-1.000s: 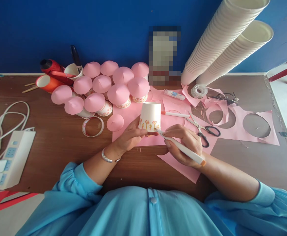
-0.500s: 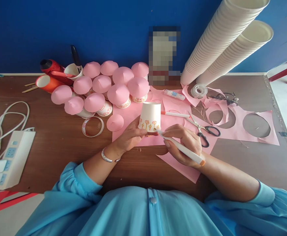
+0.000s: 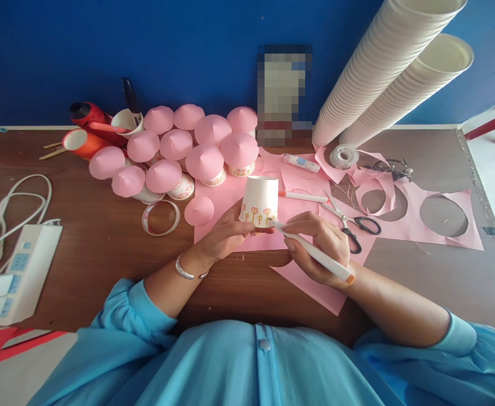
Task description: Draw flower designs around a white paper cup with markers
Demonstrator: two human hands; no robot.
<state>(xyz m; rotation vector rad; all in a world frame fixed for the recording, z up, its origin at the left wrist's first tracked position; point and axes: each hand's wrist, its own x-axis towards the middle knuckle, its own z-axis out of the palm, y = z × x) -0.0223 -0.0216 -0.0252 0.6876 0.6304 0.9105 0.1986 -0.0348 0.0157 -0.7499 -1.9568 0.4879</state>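
Observation:
An upside-down white paper cup (image 3: 261, 194) is in my left hand (image 3: 229, 232), which grips it low near the rim. Red flowers with ochre stems are drawn around the cup's lower part. My right hand (image 3: 321, 248) is closed around a white marker (image 3: 323, 260) with an orange end cap. The marker's tip meets the cup at the lower right of the drawing. Behind the cup lies another white marker (image 3: 304, 196) with a red end, and scissors (image 3: 351, 220) with black handles rest to the right. Pink paper (image 3: 226, 239) spreads beneath the cup.
Several decorated cups with pink cone tops (image 3: 205, 162) stand at the back left. Tall stacks of paper cups (image 3: 382, 73) lean by the blue wall. Clear tape (image 3: 344, 156), a glue bottle (image 3: 301, 162), a tape ring (image 3: 161, 217) and a power strip (image 3: 29, 270) lie around.
The marker tip has shifted very slightly up and right on the cup, with my right hand. My left hand keeps its hold on the cup.

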